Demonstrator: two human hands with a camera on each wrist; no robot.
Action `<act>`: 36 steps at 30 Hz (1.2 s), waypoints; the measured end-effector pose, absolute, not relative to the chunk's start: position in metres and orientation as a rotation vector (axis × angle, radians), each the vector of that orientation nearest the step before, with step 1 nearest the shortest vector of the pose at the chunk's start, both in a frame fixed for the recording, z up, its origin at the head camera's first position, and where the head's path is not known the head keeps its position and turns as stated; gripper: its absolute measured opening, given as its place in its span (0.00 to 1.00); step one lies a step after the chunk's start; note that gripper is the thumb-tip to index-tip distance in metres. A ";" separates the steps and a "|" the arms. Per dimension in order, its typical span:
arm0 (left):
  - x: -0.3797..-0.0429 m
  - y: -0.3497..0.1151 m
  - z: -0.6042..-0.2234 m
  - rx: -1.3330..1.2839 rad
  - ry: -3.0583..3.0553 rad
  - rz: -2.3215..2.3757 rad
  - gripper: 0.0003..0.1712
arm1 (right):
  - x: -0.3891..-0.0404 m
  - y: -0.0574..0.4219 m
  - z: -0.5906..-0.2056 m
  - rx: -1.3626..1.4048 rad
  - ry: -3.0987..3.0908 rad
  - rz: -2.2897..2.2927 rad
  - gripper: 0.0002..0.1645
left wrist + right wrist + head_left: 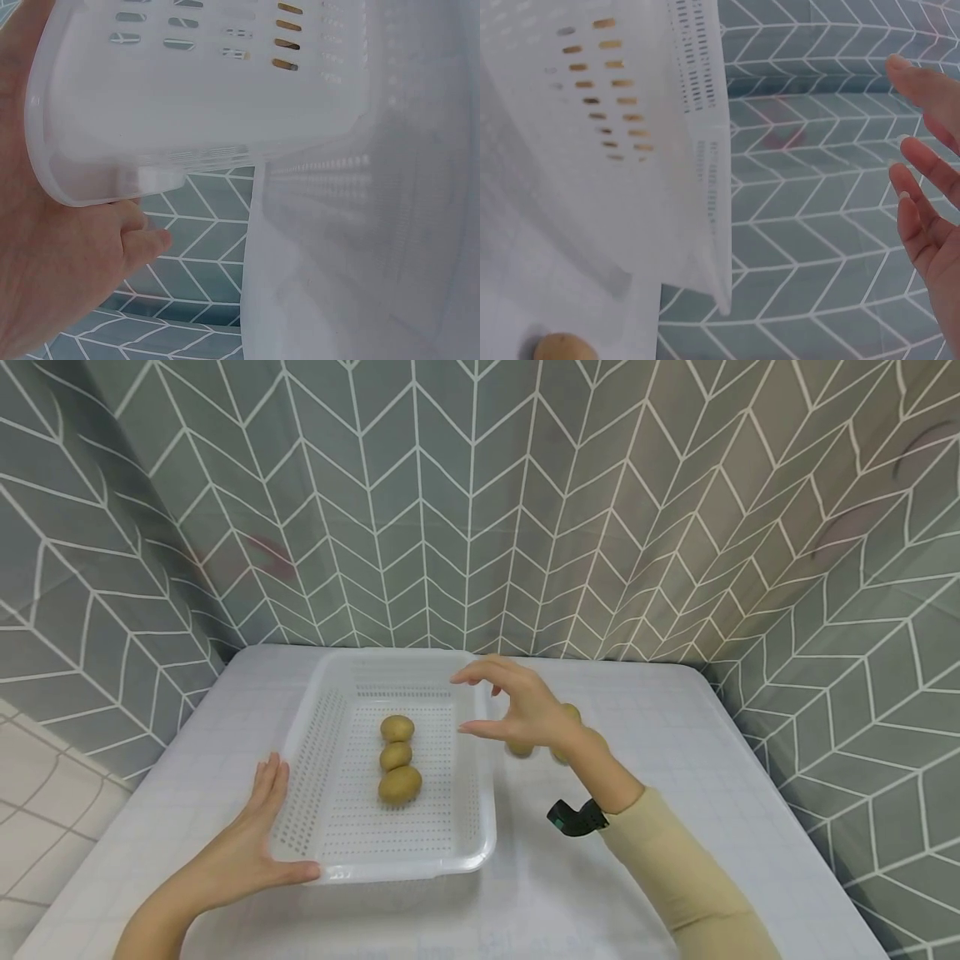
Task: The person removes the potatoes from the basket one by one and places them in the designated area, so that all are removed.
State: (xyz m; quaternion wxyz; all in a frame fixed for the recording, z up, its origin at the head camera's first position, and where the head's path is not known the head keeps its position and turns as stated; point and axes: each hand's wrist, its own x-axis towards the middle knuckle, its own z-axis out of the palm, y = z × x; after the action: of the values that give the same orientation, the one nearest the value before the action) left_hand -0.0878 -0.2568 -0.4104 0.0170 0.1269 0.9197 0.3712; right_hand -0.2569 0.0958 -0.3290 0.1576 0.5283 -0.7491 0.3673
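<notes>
A white perforated plastic basket [465, 852] stands on the table, with three potatoes [399, 785] in a row inside it. My left hand [243, 839] rests on its near left corner, fingers straight along the outer side and thumb across the near rim. In the left wrist view, the basket wall [187, 97] hides part of that hand. Above the basket's right rim is my right hand [525, 706], thumb and fingers spread apart around nothing. Other potatoes [519, 749] lie on the table to the basket's right, partly hidden by that hand; one potato [564, 349] shows in the right wrist view.
The table [600, 893] has a white cover and rounded far corners. A grey curtain [450, 527] with white chevron lines hangs behind it and along both sides. A black device [577, 818] is strapped on the right wrist.
</notes>
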 end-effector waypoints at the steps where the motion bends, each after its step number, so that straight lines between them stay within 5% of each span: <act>1: -0.088 -0.257 -0.410 0.393 2.859 1.149 0.79 | -0.257 0.093 -0.328 1.519 -2.142 1.050 0.33; 36: -0.088 -0.258 -0.410 0.394 2.842 1.157 0.78 | -0.250 -0.011 -0.324 1.780 -2.130 1.065 0.27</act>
State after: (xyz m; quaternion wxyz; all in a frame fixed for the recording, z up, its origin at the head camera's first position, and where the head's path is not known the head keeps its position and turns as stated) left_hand -0.0881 -0.2584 -0.4097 0.0241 0.1272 0.9184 0.3738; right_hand -0.2504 -0.0112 -0.3236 0.0841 0.5965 -0.7138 0.3571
